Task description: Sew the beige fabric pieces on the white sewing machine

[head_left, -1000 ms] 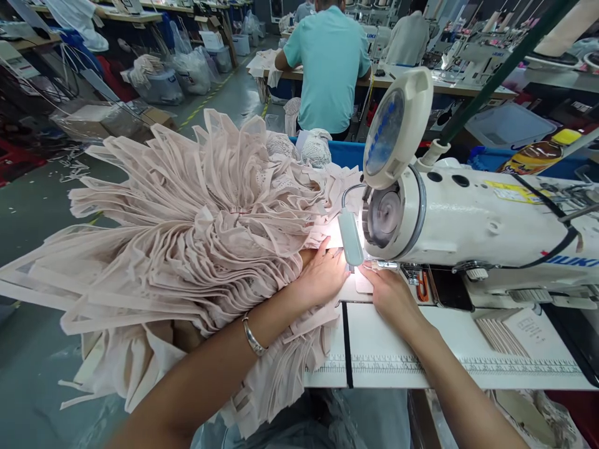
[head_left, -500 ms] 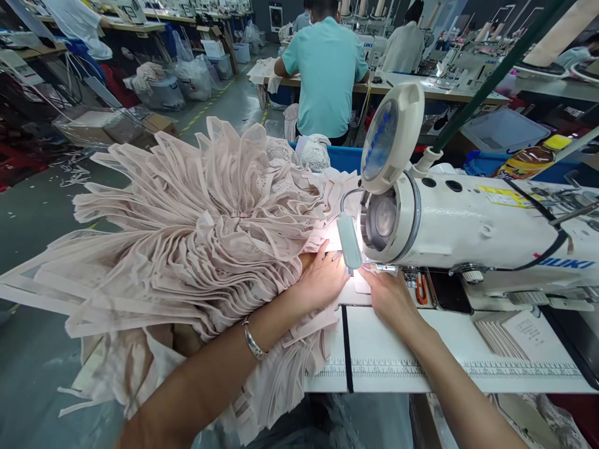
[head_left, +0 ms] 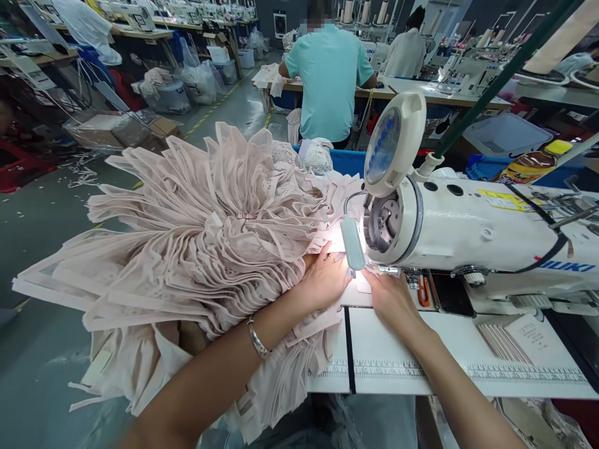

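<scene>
Rows of sewing tables fill the room behind, where a person in a turquoise shirt (head_left: 327,84) sits facing away, beyond a blue bin (head_left: 350,161). Across the near white table (head_left: 388,340), printed ruler marks (head_left: 486,372) run along the front edge. Pale pink cloth (head_left: 201,249) lies in a big fanned heap to the left of the sewing machine (head_left: 468,218), with strips hanging down past the table's front. Beside the machine's head, under its raised round cover (head_left: 395,143), a small lamp (head_left: 353,243) throws bright light on the work spot. Both hands meet there: the left hand (head_left: 325,280), below a silver bracelet (head_left: 258,340), lies palm down by the cloth, one finger apart from the others; the right hand (head_left: 393,299) points its forefinger in from the other side, its remaining fingers mostly hidden. Glare and the lamp cover the tips, so whether either hand pinches anything cannot be told. Just right of them sits an orange-handled tool (head_left: 423,291); farther along, a fanned stack of cards (head_left: 515,340) rests on the table.
</scene>
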A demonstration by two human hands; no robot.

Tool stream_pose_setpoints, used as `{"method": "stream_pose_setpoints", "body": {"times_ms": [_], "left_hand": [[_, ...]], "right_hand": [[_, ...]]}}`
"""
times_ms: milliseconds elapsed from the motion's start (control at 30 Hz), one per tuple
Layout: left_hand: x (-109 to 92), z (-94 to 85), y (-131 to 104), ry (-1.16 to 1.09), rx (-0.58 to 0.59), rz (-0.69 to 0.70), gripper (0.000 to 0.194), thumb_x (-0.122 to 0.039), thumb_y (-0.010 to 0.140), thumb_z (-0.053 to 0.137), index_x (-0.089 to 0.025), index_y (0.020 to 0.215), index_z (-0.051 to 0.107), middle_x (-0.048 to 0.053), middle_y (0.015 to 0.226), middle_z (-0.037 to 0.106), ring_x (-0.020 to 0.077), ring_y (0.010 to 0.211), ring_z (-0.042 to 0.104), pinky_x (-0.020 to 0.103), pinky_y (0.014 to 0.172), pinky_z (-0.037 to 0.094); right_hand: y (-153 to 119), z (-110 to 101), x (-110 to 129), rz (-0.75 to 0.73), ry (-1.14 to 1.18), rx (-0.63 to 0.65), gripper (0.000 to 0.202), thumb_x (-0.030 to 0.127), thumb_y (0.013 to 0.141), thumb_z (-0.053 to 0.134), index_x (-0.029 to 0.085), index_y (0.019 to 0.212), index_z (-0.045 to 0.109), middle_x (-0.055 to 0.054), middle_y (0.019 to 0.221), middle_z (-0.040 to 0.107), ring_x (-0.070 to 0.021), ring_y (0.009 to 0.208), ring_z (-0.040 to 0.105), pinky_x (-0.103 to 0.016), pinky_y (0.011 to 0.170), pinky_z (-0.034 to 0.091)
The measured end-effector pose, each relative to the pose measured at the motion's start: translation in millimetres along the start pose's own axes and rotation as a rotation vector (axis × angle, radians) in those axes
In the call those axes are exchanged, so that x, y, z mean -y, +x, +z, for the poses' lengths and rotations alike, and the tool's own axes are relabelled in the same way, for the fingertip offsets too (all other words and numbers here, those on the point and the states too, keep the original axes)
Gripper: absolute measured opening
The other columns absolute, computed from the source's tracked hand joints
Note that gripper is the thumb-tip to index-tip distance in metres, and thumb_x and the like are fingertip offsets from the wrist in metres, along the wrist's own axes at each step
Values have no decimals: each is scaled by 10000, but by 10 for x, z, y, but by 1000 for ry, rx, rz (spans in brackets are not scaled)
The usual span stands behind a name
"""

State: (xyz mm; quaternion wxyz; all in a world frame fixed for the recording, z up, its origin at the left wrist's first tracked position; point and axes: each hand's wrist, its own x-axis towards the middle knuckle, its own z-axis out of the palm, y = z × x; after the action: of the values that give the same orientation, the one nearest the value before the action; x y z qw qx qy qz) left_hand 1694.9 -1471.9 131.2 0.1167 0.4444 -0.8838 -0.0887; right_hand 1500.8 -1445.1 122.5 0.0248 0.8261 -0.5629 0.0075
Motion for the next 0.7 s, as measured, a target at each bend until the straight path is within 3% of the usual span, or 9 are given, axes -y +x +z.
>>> {"method": "stream_pose_setpoints", "body": {"times_ms": [133,233,333,433,533,567,633,700], "left_hand": [[5,-19,8,25,-54,-28,190,-252,1005,472,-185,1095,625,65,1143,681,234,1201,555,463,1193,295],[-4,-26,63,77,-128,-254,261,-150,996,429,-178,1171,621,111,1191,647,244,1134,578,384,968,488],[-79,-88,58,171,-91,-388,323,-30,947,402,-118,1161,628,150,1122,639,253,1063,599,364,858,520],[-261,-203,-161,338,-46,-222,281,15,896,442,-96,1064,638,134,1035,625,266,1051,592,426,943,501],[-462,-300,-557,434,-101,77,214,8,895,460,-139,924,613,68,904,587,228,924,585,427,948,494],[-502,-316,-690,418,-122,107,177,-30,921,474,-151,899,600,56,877,581,215,871,580,395,894,508],[-517,-323,-910,414,-184,40,108,-97,959,506,-141,966,604,72,921,607,221,887,589,384,873,508],[-459,-316,-1051,434,-268,-54,172,-153,983,512,-96,1120,599,158,1155,621,275,1099,579,427,966,479]], "right_hand": [[-28,-16,78,13,-57,-103,448,26,918,360,171,1188,687,-140,1068,714,-268,867,622,-386,814,438],[-15,3,64,-8,-69,-109,419,-19,889,354,155,1048,700,-136,984,715,-239,815,617,-360,812,437],[9,63,-4,40,-70,-62,422,-23,851,377,157,1076,685,-144,906,706,-255,788,614,-392,821,445],[-5,97,-38,69,-21,-151,392,40,898,375,171,1120,670,-139,810,682,-287,793,609,-443,842,455],[-23,37,76,-60,208,-300,307,159,990,366,179,1078,660,-130,857,683,-281,859,619,-435,861,477],[-14,0,157,-138,332,-308,282,198,1005,376,188,1064,652,-124,905,688,-271,890,624,-422,865,486],[31,-80,362,-279,602,-256,258,246,1015,395,202,1128,623,-117,1039,688,-253,975,625,-402,882,499],[92,-140,572,-325,832,-163,312,277,1007,429,204,1285,552,-121,1149,672,-242,1029,620,-389,884,503]]}}
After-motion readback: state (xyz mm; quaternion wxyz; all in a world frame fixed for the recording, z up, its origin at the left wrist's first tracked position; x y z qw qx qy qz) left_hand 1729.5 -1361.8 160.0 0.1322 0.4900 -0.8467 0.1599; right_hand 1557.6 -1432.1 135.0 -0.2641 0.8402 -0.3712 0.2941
